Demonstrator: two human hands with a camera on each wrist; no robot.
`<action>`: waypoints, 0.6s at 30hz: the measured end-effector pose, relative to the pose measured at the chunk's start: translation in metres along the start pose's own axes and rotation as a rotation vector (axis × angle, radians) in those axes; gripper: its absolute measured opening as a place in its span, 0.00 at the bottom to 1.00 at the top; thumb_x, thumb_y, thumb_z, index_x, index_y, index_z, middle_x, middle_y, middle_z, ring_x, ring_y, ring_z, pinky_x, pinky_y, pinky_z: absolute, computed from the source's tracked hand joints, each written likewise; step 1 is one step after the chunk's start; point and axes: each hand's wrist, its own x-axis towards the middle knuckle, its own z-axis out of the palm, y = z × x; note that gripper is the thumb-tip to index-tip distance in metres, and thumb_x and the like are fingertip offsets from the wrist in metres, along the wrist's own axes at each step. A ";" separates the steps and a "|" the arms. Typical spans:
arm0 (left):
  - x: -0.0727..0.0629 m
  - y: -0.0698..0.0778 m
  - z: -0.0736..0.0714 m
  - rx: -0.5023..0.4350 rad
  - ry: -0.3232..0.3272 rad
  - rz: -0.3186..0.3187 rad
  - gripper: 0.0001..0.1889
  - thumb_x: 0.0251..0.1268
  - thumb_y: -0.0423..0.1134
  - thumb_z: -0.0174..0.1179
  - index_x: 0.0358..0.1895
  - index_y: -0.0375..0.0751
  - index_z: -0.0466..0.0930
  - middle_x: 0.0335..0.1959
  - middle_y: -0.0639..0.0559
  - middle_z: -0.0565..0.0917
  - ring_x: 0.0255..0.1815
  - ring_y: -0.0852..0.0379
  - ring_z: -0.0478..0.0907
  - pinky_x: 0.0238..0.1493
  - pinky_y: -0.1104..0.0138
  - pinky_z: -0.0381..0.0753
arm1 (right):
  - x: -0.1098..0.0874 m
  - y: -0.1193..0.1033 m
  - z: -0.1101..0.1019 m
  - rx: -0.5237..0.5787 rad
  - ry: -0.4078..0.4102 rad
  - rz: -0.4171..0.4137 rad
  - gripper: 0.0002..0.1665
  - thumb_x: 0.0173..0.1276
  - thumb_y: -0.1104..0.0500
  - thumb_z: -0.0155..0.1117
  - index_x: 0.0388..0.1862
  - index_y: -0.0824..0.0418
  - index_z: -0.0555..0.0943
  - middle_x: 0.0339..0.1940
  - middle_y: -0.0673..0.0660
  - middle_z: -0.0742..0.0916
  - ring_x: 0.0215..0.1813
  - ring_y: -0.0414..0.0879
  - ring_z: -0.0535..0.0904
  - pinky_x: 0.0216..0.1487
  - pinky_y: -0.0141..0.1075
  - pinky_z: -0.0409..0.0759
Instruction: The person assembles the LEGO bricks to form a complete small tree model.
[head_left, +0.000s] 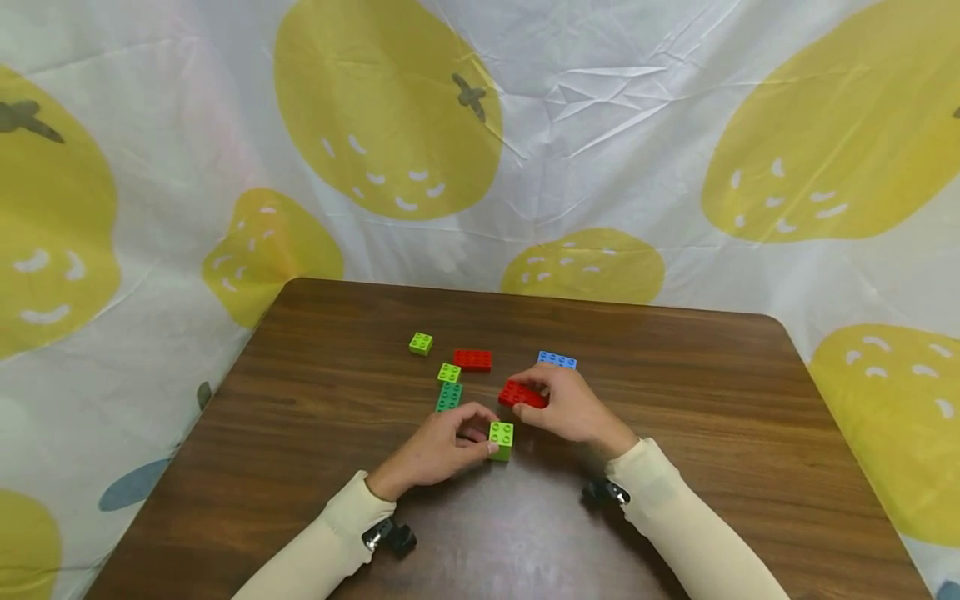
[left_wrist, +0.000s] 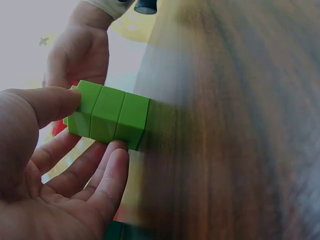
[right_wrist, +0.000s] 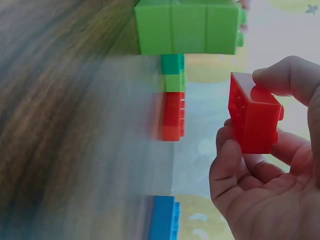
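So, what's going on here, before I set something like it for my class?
A person's left hand holds an upright stack of three lime bricks, while the right hand holds a red brick above the table, apart from the stack. Beyond them lie two loose lime bricks, a dark green brick, another red brick and a blue brick.

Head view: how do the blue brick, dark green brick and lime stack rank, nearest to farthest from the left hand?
From the left hand:
1. Lime stack, pinched in it.
2. Dark green brick, just beyond it.
3. Blue brick, beyond the right hand.
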 end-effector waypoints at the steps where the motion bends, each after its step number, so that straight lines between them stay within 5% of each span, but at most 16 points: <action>1: 0.000 0.000 0.000 -0.001 -0.002 0.000 0.16 0.73 0.46 0.69 0.59 0.50 0.82 0.59 0.48 0.85 0.53 0.54 0.87 0.54 0.61 0.88 | -0.001 -0.001 -0.001 -0.002 0.005 -0.006 0.23 0.65 0.56 0.76 0.59 0.58 0.87 0.41 0.47 0.89 0.40 0.41 0.82 0.40 0.34 0.82; 18: 0.001 -0.001 0.001 0.004 -0.010 0.007 0.18 0.73 0.44 0.69 0.61 0.47 0.81 0.57 0.47 0.85 0.54 0.52 0.87 0.54 0.62 0.89 | -0.026 -0.025 -0.008 0.017 -0.047 -0.102 0.21 0.66 0.61 0.73 0.58 0.58 0.87 0.43 0.47 0.88 0.38 0.40 0.80 0.38 0.33 0.83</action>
